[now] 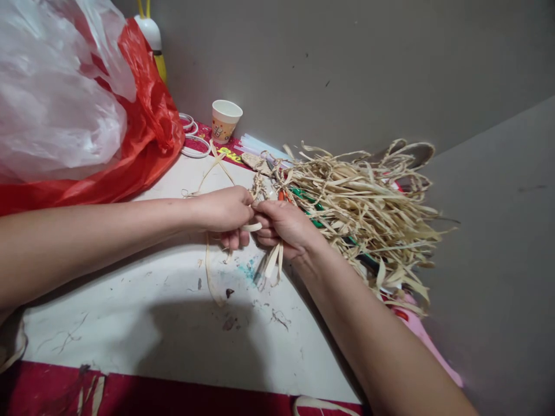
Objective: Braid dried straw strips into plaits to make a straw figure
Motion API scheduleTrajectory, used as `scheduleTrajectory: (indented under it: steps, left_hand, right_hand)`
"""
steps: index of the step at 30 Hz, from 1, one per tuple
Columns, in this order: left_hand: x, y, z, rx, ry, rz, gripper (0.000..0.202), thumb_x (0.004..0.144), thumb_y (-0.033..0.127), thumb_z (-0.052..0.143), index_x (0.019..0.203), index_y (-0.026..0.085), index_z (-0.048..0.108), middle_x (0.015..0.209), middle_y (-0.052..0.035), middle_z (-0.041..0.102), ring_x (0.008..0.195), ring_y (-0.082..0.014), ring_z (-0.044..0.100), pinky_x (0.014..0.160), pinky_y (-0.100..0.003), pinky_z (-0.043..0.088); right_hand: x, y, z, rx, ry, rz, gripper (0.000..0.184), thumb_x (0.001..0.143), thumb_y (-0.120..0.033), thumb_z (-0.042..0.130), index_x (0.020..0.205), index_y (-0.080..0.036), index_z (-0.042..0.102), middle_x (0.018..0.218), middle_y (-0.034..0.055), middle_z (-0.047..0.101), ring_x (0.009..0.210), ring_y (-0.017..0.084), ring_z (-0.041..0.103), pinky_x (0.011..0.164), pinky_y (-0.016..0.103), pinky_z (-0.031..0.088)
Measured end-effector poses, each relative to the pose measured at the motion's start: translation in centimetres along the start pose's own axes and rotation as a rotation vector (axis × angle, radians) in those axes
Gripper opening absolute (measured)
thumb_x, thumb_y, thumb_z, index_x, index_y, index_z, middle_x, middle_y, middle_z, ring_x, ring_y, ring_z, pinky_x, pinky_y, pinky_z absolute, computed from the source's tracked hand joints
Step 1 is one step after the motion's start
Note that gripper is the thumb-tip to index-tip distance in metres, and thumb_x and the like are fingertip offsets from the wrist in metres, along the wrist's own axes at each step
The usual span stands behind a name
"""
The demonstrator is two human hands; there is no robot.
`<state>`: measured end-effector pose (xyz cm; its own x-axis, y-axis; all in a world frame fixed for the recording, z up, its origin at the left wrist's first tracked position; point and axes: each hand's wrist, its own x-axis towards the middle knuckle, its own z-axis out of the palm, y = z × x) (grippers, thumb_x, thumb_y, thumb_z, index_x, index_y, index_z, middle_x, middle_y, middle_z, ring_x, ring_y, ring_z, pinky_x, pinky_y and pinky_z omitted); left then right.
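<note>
Where the two hands meet near the centre of the frame, a narrow, pale straw-coloured strip of flat fibre (251, 227) shows between them, its rounded end lying against the right hand's fingers. A bunch of flat, pale fibre ends (274, 263) hangs just below the right hand, over the white flat surface of the counter (108, 323).

That surface spreads widest toward the lower left, marked with small dark scraps, and ends at a dark red covering (182, 396) along the bottom of the frame. Room is tighter on the right, where a large tangled heap of dried, straw-coloured strips (373, 202) lies close to the right hand, and at upper left, where a crumpled red plastic bag (151, 121) rises near the left forearm. A grey wall (260, 52) bounds the far side.

The left hand (228, 214) is curled closed on the strip, its back upward. The right hand (284, 225) touches it, thumb and forefinger pinched together; exactly what they grip is hidden.
</note>
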<state>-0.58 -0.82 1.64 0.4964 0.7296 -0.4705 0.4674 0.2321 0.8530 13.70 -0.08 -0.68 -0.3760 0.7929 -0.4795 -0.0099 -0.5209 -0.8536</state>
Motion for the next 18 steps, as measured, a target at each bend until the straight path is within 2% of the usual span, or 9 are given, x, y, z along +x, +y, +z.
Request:
scheduleTrajectory:
  steps: [4,7,13,16,18]
  left_hand:
    - [-0.1,-0.2,0.7,0.08,0.056,0.034,0.017,0.084,0.014,0.038,0.092,0.015,0.053,0.062,-0.0029,0.063,0.042,-0.0126,0.058,0.039,-0.021,0.044]
    - [0.1,-0.6,0.9,0.088,0.078,0.062,0.014,0.083,0.012,0.038,0.091,0.014,0.05,0.067,-0.0047,0.063,0.041,-0.0119,0.057,0.038,-0.021,0.044]
    - [0.4,-1.0,1.2,0.052,0.083,0.118,0.009,0.081,0.012,0.041,0.084,0.015,0.05,0.065,-0.0024,0.064,0.039,-0.0088,0.053,0.041,-0.021,0.045]
    - [0.1,-0.3,0.9,0.028,0.041,0.105,0.011,0.081,0.016,0.044,0.085,0.014,0.054,0.062,-0.0025,0.064,0.038,-0.0096,0.053,0.042,-0.021,0.044]
    - [-0.1,0.5,0.2,0.021,-0.027,0.055,0.014,0.081,0.019,0.045,0.082,0.012,0.057,0.058,-0.0043,0.064,0.039,-0.0118,0.054,0.042,-0.023,0.044]
  right_hand:
    - [-0.1,0.1,0.2,0.01,0.017,-0.009,0.037,0.076,-0.018,0.054,0.047,-0.019,0.032,0.036,-0.0102,0.024,0.03,0.001,0.014,0.028,0.013,0.012]
    - [-0.2,0.2,0.4,0.015,0.033,-0.023,0.035,0.076,-0.016,0.053,0.048,-0.019,0.032,0.036,-0.0101,0.024,0.03,0.001,0.014,0.028,0.013,0.013]
    - [-0.1,0.5,0.3,-0.016,0.052,-0.051,0.033,0.074,-0.015,0.054,0.047,-0.018,0.035,0.036,-0.0092,0.026,0.029,0.001,0.019,0.028,0.013,0.017]
    - [-0.1,0.4,0.1,0.002,0.014,-0.068,0.033,0.072,-0.014,0.055,0.047,-0.018,0.034,0.037,-0.009,0.026,0.029,0.001,0.02,0.029,0.013,0.017]
    - [-0.1,0.2,-0.1,0.024,-0.015,-0.079,0.031,0.07,-0.014,0.056,0.048,-0.018,0.034,0.038,-0.0094,0.026,0.03,0.001,0.019,0.029,0.012,0.017]
